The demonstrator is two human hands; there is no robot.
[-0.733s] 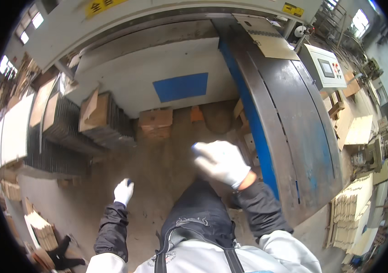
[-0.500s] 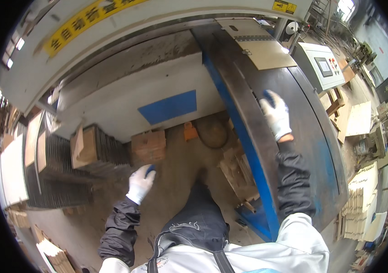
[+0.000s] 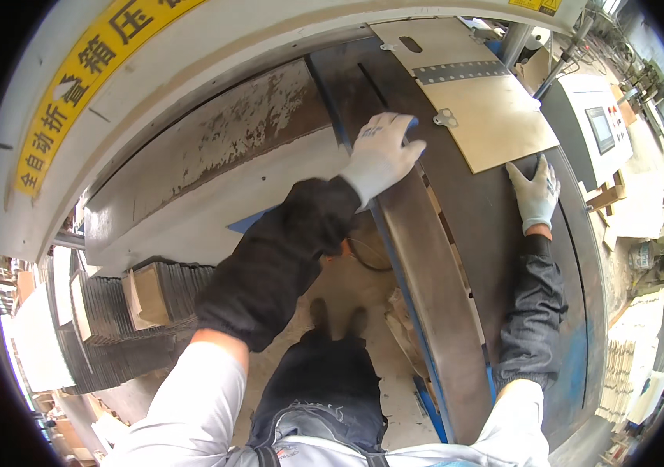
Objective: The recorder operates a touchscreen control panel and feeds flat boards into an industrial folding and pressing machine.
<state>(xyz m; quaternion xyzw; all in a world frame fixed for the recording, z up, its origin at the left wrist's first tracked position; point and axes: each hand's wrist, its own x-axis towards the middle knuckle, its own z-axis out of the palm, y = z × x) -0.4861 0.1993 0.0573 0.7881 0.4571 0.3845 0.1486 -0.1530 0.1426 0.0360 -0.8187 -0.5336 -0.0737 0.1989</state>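
Observation:
A flat pale wooden panel (image 3: 495, 117) lies on the dark metal machine table (image 3: 488, 257). It has an oval hand slot, a dark perforated metal strip across it and small metal fittings at its left edge. My left hand (image 3: 382, 156), in a white glove with blue fingertips, reaches over the table's left edge, left of the panel. Its thumb stands apart from the fingers and nothing shows in it. Just off the panel's near right corner, my gloved right hand (image 3: 534, 193) rests with spread fingers on or just above the table. Whether its fingertips touch the panel I cannot tell.
A white machine beam (image 3: 192, 62) with a yellow label arches overhead. A control box with a screen (image 3: 600, 128) stands right of the table. Stacked folded panels (image 3: 168, 296) sit at lower left, stacked boards (image 3: 632, 350) at right. A long slot runs along the table.
My left hand has risen from low on the left to over the table. My right hand has shifted right, closer to the panel's corner. The view has moved nearer the table.

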